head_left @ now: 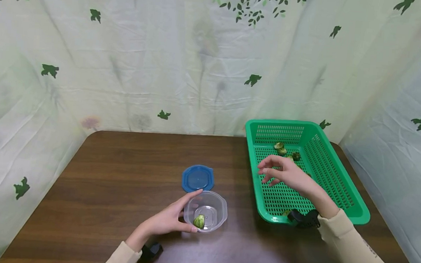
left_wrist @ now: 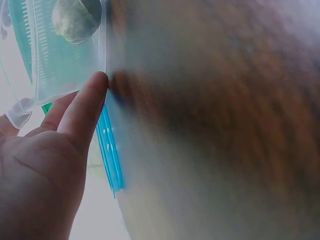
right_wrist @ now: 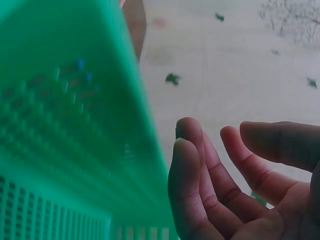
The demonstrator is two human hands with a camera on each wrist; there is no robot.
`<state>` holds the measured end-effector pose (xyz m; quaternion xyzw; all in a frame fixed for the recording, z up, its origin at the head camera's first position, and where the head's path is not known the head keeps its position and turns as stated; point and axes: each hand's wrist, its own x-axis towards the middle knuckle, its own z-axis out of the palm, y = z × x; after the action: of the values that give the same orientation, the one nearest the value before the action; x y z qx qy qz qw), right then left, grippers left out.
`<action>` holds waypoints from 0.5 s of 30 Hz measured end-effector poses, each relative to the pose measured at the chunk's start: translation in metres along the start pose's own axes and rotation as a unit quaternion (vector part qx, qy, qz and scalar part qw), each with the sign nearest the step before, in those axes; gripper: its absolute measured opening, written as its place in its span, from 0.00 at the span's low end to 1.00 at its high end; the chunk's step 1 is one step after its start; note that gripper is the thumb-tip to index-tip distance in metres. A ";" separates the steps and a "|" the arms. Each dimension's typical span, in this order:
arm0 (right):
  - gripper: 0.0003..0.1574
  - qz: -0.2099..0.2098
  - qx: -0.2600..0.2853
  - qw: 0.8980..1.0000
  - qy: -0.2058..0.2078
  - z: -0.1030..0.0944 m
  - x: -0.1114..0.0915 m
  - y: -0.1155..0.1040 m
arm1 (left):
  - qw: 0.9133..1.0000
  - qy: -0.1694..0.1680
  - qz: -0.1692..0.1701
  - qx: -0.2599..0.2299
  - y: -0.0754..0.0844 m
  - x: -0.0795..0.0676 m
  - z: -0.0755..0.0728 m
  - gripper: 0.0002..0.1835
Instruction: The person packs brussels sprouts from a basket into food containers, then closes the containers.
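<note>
The person's left hand (head_left: 168, 219) held a clear plastic, round-cornered container (head_left: 223, 209), its grip spread around the left side, with the thumb at the near side and the fingers reaching to the far side. The container sat upright on the brown wood-grain table (head_left: 125, 174), right of its left edge and well short of its far edge. Inside lay one pale green, round Brussels sprout (head_left: 199, 221), toward the container's near-left side; the left wrist view showed it through the clear wall.

A flat blue plastic lid (head_left: 197, 178) lay on the table just beyond the container, on the side toward the far edge.

A green plastic, rectangular basket with slotted walls (head_left: 339, 187) stood at the table's far-right corner, stretching along the right edge. The right hand (head_left: 285, 172) hung over its left side, the grip partly open: the fingers were loosely bent, and a gap showed between thumb and fingertips in the right wrist view. Several green Brussels sprouts (head_left: 281, 152) lay toward the basket's far end, some of them partly hidden by the hand.

Cream sleeves (head_left: 362, 251) covered both forearms, and a black wrist device (head_left: 304, 218) showed at the right wrist. A pale fabric curtain with green leaf prints (head_left: 156, 69) hung beyond the table's far edge.
</note>
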<state>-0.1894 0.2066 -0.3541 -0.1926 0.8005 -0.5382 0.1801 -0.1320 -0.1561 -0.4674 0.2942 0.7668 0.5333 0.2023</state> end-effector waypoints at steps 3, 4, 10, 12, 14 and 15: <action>0.15 0.012 -0.009 1.000 0.011 -0.013 -0.004 0.005 | 1.000 -0.001 0.000 -0.002 0.000 0.000 0.000 0.51; 0.15 0.015 -0.012 1.000 0.014 -0.017 -0.005 0.007 | 1.000 -0.001 0.000 -0.002 0.000 0.000 0.000 0.51; 0.18 0.034 -0.014 0.999 0.024 -0.040 -0.011 0.020 | 1.000 0.000 -0.002 -0.002 -0.001 0.000 0.000 0.51; 0.18 0.042 -0.012 0.999 0.026 -0.046 -0.012 0.024 | 1.000 -0.001 0.000 -0.003 -0.002 0.000 0.000 0.51; 0.19 0.050 -0.010 0.998 0.026 -0.053 -0.014 0.028 | 1.000 -0.002 0.002 -0.004 -0.002 0.000 0.000 0.51; 0.19 0.056 -0.007 0.998 0.027 -0.056 -0.015 0.030 | 1.000 -0.002 0.003 -0.004 -0.002 0.000 0.000 0.51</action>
<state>-0.2074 0.2685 -0.3609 -0.1344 0.8181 -0.5269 0.1870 -0.1326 -0.1561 -0.4698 0.2966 0.7635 0.5365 0.2033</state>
